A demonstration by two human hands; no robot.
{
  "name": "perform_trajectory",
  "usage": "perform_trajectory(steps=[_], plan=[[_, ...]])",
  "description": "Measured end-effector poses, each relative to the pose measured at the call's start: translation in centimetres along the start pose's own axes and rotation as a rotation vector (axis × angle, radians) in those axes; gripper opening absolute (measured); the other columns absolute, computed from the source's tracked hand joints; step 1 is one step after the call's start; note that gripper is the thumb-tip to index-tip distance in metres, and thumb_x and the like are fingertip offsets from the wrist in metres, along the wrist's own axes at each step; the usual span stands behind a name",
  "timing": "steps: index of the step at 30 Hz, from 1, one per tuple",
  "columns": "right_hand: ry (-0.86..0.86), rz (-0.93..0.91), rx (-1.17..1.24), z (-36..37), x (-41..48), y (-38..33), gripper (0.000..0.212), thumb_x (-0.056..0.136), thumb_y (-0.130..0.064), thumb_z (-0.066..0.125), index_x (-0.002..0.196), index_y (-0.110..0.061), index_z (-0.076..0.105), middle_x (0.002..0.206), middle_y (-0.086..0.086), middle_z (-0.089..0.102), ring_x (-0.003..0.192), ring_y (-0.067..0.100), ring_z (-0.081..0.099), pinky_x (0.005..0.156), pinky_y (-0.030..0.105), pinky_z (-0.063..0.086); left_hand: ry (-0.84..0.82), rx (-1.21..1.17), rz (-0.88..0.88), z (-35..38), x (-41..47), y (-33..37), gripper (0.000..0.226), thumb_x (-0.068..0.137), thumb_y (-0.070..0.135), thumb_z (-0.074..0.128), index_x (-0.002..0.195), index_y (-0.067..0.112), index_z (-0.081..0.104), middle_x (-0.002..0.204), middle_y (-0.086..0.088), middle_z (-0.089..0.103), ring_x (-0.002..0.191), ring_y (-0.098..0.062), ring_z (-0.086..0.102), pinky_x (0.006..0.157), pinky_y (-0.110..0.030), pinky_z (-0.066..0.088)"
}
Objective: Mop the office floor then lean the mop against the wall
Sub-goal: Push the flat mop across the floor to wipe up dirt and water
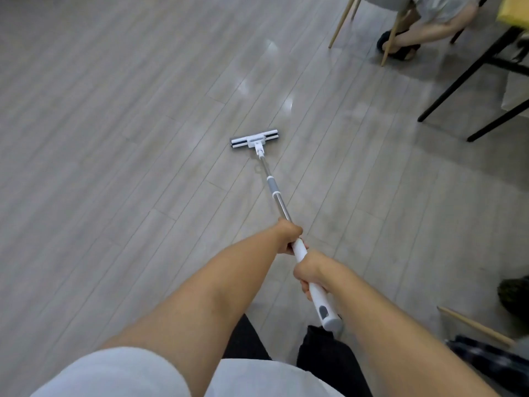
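While both hands grip the mop (271,185), its head (254,141) lies flat on the floor (114,138), well ahead of the person and out on the open boards, with the head set crosswise to the pole. The pole slopes from the head back toward the person.

The left hand (289,234) is the forward one. Its fingers are curled tight round the pole where the bare metal meets the white grip (299,250). The right hand (307,270) sits just behind it on the same white grip, fingers wrapped round it too. The two hands are close together but not touching. Past the right hand the grip runs on to a grey cap (332,320), which hangs over the person's dark trousers (323,356). A white shirt (114,373) fills the bottom of the view.

Beyond the head, a glossy patch (272,78) on the boards throws back pale light. Whether it is wet or only shiny cannot be told.

Toward the far right of the floor stands a chair with light wooden legs (342,22). Someone sits there, showing only a bare leg (429,30) and a dark shoe (399,48). Next to that, black table legs (469,73) slant down to the floor under a yellow top (513,10). At the near right a wooden stick (475,328) lies at a slant, and above it is a dark shape (515,299) too blurred to name.
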State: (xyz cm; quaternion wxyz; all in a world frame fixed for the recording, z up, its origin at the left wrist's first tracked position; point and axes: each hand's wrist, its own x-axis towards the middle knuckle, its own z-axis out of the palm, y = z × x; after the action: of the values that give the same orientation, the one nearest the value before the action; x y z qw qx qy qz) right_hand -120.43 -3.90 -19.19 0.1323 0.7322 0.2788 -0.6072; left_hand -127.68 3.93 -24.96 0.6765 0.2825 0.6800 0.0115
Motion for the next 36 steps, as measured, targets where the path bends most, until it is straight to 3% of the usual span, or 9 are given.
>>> perform_trajectory(steps=[6,10,13,16,20,26,29,32,36], plan=[[-0.052,-0.053,-0.192,-5.5,-2.7,8.3,0.056,0.070,-0.003,0.044,0.125,-0.013,0.047,0.065,0.017,0.068,0.060,0.032,0.066,0.077,0.052,0.062,0.022,-0.105,-0.038,9.0,-3.2,-1.3,0.040,0.093,0.004,0.041,0.131,0.010,0.032,0.085,-0.014,0.061,0.058,-0.025,0.069,0.050,-0.033,0.057],[-0.070,-0.042,-0.226,-7.6,-3.3,10.3,0.033,0.073,-0.003,0.046,0.105,-0.008,0.051,0.062,0.016,0.065,0.058,0.031,0.064,0.081,0.057,0.061,-0.004,-0.153,-0.050,11.0,-4.3,-1.2,0.045,0.093,0.003,0.042,0.135,0.009,0.026,0.086,-0.015,0.063,0.058,-0.024,0.069,0.053,-0.035,0.060],[-0.078,-0.050,-0.206,-9.0,-3.0,10.6,0.030,0.076,0.000,0.045,0.103,-0.014,0.047,0.059,0.017,0.062,0.055,0.030,0.060,0.075,0.053,0.062,-0.014,-0.196,-0.054,11.6,-3.8,-0.3,0.049,0.091,0.000,0.041,0.136,0.010,0.025,0.095,-0.018,0.062,0.056,-0.025,0.070,0.056,-0.039,0.062],[-0.043,-0.038,-0.256,-10.8,-2.5,10.8,0.015,0.079,0.001,0.047,0.088,-0.011,0.045,0.046,0.013,0.059,0.040,0.026,0.058,0.056,0.037,0.059,-0.043,-0.199,-0.072,12.6,-2.2,0.7,0.055,0.088,0.000,0.043,0.138,0.010,0.022,0.107,-0.020,0.062,0.074,-0.032,0.074,0.065,-0.048,0.063],[0.044,-0.025,-0.376,-13.7,-0.7,10.9,0.021,0.084,0.002,0.049,0.103,-0.003,0.043,0.056,0.016,0.063,0.040,0.027,0.057,0.047,0.028,0.051,-0.029,-0.220,-0.068,14.6,0.3,2.6,0.059,0.091,0.002,0.049,0.142,0.011,0.020,0.109,-0.016,0.057,0.075,-0.028,0.069,0.058,-0.046,0.062],[0.079,-0.059,-0.406,-17.3,3.9,5.3,0.009,0.087,0.000,0.045,0.094,0.005,0.049,0.042,0.013,0.057,0.037,0.027,0.054,0.046,0.027,0.047,-0.006,-0.315,-0.059,12.3,5.3,8.0,0.046,0.089,0.002,0.048,0.126,0.017,0.026,0.112,-0.019,0.057,0.085,-0.037,0.071,0.066,-0.056,0.061],[0.067,-0.095,-0.410,-17.7,5.4,0.2,0.011,0.087,0.000,0.046,0.098,0.002,0.047,0.047,0.014,0.060,0.041,0.028,0.057,0.051,0.030,0.052,0.030,-0.306,-0.028,8.4,8.2,10.5,0.041,0.087,0.002,0.048,0.121,0.016,0.029,0.107,-0.018,0.057,0.077,-0.035,0.069,0.056,-0.049,0.061],[0.063,-0.145,-0.387,-16.7,6.7,-5.6,0.020,0.087,0.001,0.048,0.103,-0.008,0.042,0.055,0.014,0.062,0.051,0.031,0.061,0.060,0.039,0.057,0.078,-0.314,0.000,3.3,11.1,12.2,0.039,0.084,0.003,0.048,0.117,0.016,0.032,0.099,-0.019,0.058,0.065,-0.033,0.069,0.062,-0.056,0.061],[-0.001,-0.228,-0.295,-14.2,8.5,-12.4,0.032,0.085,-0.001,0.045,0.116,-0.009,0.048,0.057,0.014,0.065,0.058,0.033,0.065,0.074,0.051,0.063,0.168,-0.293,0.055,-3.8,12.1,13.8,0.040,0.088,0.001,0.049,0.124,0.013,0.035,0.084,-0.015,0.058,0.042,-0.019,0.064,0.045,-0.032,0.055]])
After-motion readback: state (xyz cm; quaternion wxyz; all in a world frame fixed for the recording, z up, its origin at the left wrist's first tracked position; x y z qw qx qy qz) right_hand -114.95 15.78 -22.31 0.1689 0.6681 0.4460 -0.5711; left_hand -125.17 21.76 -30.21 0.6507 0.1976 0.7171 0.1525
